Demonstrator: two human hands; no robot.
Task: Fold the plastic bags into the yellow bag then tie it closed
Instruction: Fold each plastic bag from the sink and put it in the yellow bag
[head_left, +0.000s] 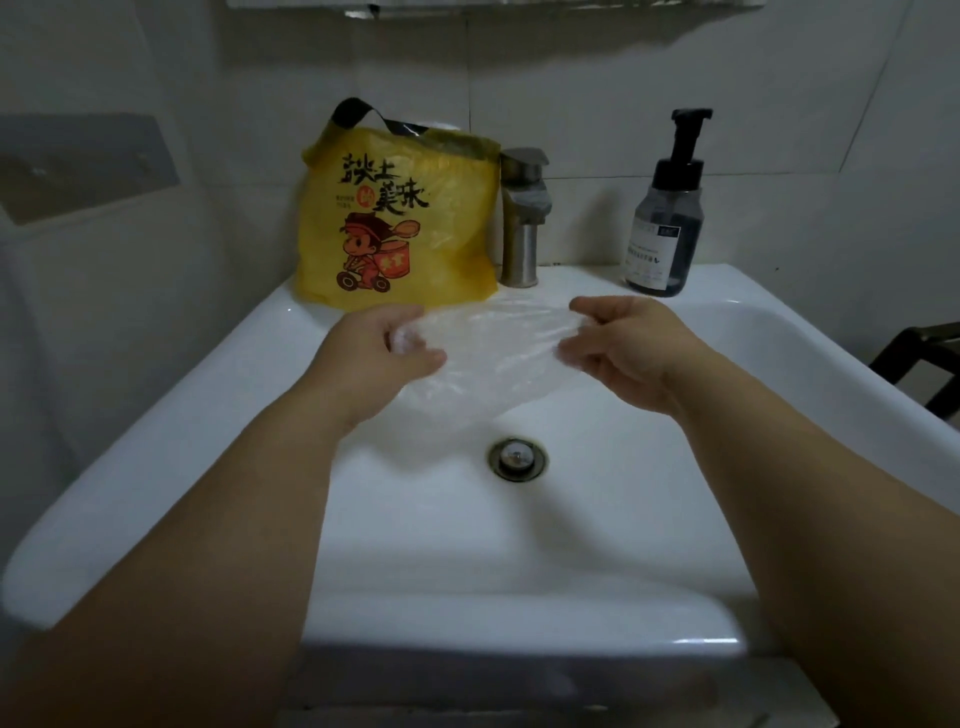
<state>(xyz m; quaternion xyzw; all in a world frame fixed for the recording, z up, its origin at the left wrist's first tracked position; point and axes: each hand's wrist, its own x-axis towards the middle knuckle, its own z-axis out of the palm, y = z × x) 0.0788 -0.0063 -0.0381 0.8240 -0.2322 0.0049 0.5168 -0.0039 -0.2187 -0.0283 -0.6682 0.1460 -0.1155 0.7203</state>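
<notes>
A yellow bag (400, 218) with black lettering, a cartoon rider and black handles stands upright on the back ledge of the sink, left of the tap. Its top is open and something pale shows inside. A clear plastic bag (493, 358) is stretched over the basin between both hands. My left hand (382, 356) pinches its left edge, and my right hand (631, 348) pinches its right edge. The clear bag hangs slack in the middle, just in front of the yellow bag.
The white sink (810, 332) fills the lower view, with a metal drain (518, 458) in the basin. A steel tap (522, 218) stands behind. A dark pump bottle (670, 218) sits at the back right. Part of a dark stool (919, 364) shows at the right edge.
</notes>
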